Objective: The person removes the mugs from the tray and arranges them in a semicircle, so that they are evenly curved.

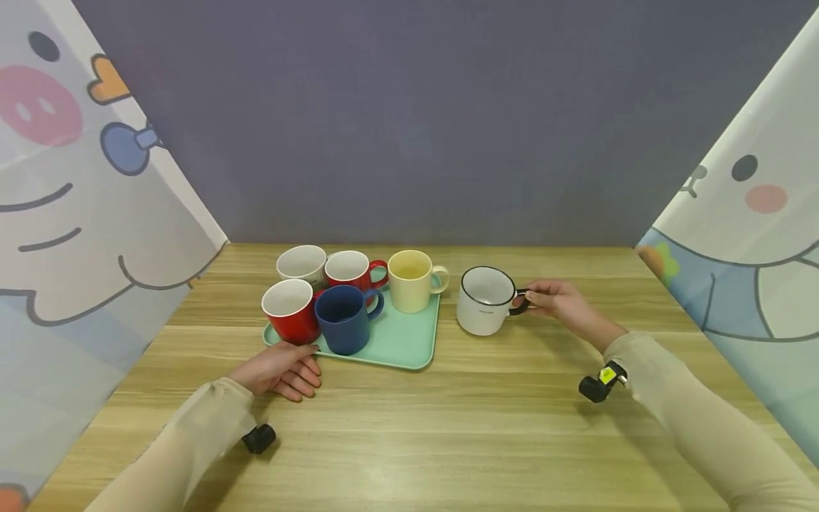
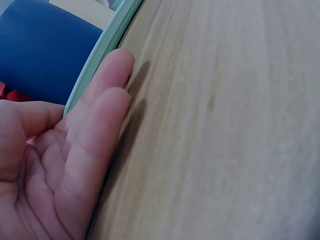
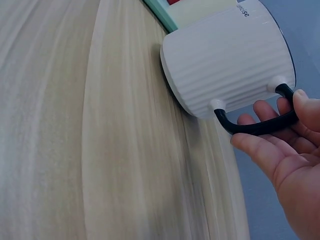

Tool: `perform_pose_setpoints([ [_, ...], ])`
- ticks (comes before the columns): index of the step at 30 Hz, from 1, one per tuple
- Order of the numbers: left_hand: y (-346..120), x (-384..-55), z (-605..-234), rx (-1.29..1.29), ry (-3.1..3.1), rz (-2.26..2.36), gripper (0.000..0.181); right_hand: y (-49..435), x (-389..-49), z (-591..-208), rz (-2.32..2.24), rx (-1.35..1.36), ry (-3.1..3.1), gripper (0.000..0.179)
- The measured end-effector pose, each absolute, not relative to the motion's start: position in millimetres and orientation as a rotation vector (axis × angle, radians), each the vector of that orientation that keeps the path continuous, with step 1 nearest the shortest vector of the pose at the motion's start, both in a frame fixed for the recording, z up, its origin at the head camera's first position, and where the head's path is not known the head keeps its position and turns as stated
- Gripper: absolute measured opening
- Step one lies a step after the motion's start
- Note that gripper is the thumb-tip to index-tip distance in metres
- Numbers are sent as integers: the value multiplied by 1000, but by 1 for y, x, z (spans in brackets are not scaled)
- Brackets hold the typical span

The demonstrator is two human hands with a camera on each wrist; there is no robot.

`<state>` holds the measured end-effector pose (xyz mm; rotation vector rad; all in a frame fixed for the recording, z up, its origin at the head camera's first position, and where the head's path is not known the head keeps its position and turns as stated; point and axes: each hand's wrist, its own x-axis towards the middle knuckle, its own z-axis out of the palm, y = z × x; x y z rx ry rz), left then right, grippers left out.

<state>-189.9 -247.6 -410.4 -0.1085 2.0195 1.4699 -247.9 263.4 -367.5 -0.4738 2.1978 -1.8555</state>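
My right hand (image 1: 552,297) holds the black handle (image 3: 260,126) of a white enamel mug (image 1: 481,313) with a dark rim, fingers through the loop and thumb on top. That mug is upright, just right of the mint-green tray (image 1: 409,352). At the tray's front left edge is my left hand (image 1: 284,370), palm turned up. Its thumb (image 2: 42,116) lies over the rim while the fingers (image 2: 95,125) stretch along the outside. Closest to it on the tray stand a blue mug (image 1: 343,323) and a red mug with a white inside (image 1: 291,313).
Also on the tray are a pale yellow mug (image 1: 411,284), another red mug (image 1: 348,269) and a white mug (image 1: 302,263) behind. A grey wall (image 1: 435,128) borders the wooden table (image 1: 416,427) at the back; cartoon-printed panels (image 1: 755,213) flank it.
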Motion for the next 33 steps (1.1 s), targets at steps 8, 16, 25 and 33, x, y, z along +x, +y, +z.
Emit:
perform_pose_setpoints([
  [8, -247, -189, -411, -102, 2019, 1473, 44, 260, -248, -374, -1862, -478, 2148, 23],
  [16, -247, -190, -412, -93, 2019, 1480, 44, 261, -252, -372, -1866, -439, 2093, 20],
  [25, -250, -188, -409, -96, 2026, 1481, 44, 265, -260, -368, -1819, -464, 1963, 17],
  [33, -248, -188, -412, -105, 2036, 1484, 44, 273, -265, -366, -1789, -512, 1861, 22],
])
